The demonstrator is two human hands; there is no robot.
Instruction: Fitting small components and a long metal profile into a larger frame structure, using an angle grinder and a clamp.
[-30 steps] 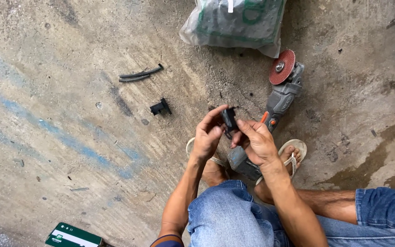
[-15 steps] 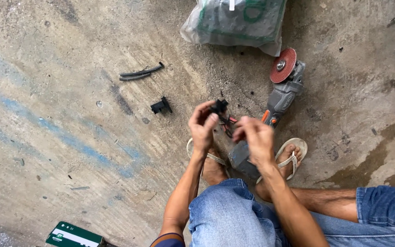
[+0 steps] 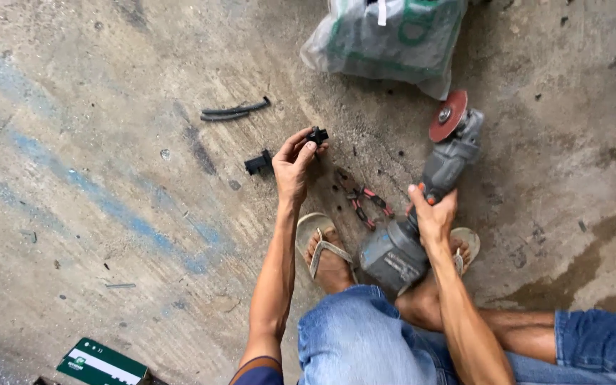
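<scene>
Left hand [image 3: 294,167] up over the concrete floor [image 3: 94,142], fingertips pinching a small black part [image 3: 316,135], which looks light, stiff, easy to fumble. Right hand [image 3: 433,214] wrapped round the neck of the grey angle grinder [image 3: 422,207], which lies on the floor by our sandals: heavy, we'd judge, best gripped at the body. Red-handled pliers [image 3: 365,203] lie between, another black piece [image 3: 258,164] just left

Soft, even daylight falls on the concrete floor [image 3: 94,142] in front of me, with only weak shadows under my left hand [image 3: 295,165] and the grinder [image 3: 422,207], no strong glare, a sharp picture in the middle and slightly darker, softer corners.
</scene>
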